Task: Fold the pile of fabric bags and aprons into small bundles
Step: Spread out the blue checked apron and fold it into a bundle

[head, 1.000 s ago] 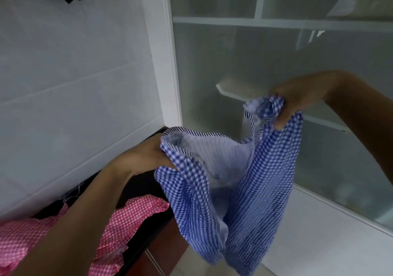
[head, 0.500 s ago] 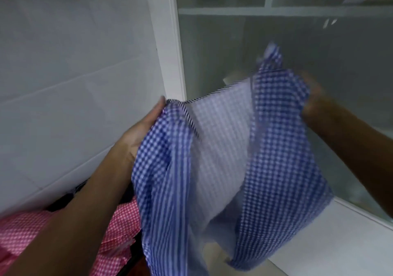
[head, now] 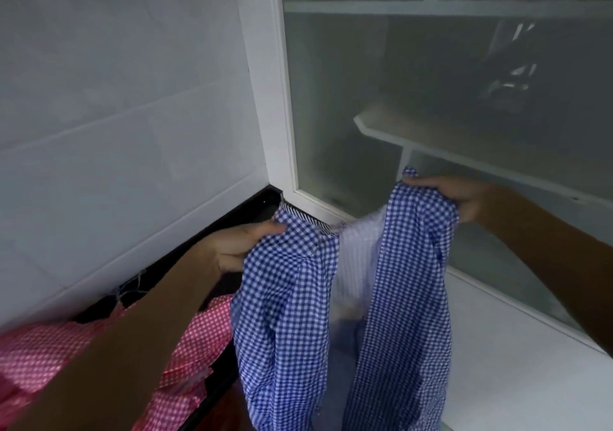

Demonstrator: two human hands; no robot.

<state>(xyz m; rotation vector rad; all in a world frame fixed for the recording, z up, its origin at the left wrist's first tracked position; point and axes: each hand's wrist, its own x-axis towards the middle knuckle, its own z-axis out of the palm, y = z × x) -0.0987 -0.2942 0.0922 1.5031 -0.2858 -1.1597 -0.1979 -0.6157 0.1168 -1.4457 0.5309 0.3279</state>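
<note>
A blue-and-white gingham fabric bag hangs in the air in front of me, its mouth spread open and its pale inside showing in the middle. My left hand pinches the left top edge by the striped trim. My right hand grips the right top edge and a strap. Below my left forearm lies a pink-and-white checked fabric, partly hidden by the arm.
The pink fabric rests on a dark surface against a white tiled wall. A white-framed cabinet with frosted glass stands straight ahead. A white panel runs along the lower right.
Both hands have lowered the blue bag from the raised, shaken-out position. The bag now hangs straight with its two sides apart. My right hand sits lower and farther right.
</note>
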